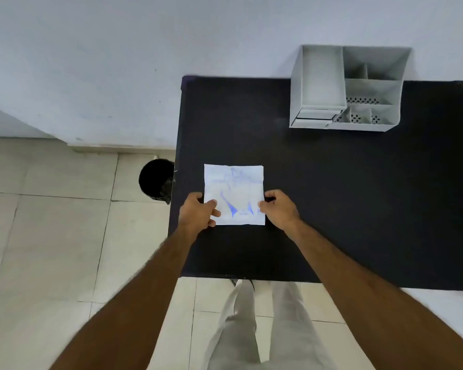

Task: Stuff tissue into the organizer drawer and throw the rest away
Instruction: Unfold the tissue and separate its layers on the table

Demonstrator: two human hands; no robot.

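A white tissue pack with blue print lies flat on the black table, near its left edge. My left hand pinches the pack's lower left edge, thumb on top. My right hand grips its lower right edge. A grey desk organizer with several open compartments stands at the table's far right. Its small drawer at the lower left front looks slightly pulled out. A black bin stands on the floor just left of the table.
A pale wall runs behind the table and bin. Beige floor tiles spread to the left. My legs in light trousers stand at the table's near edge.
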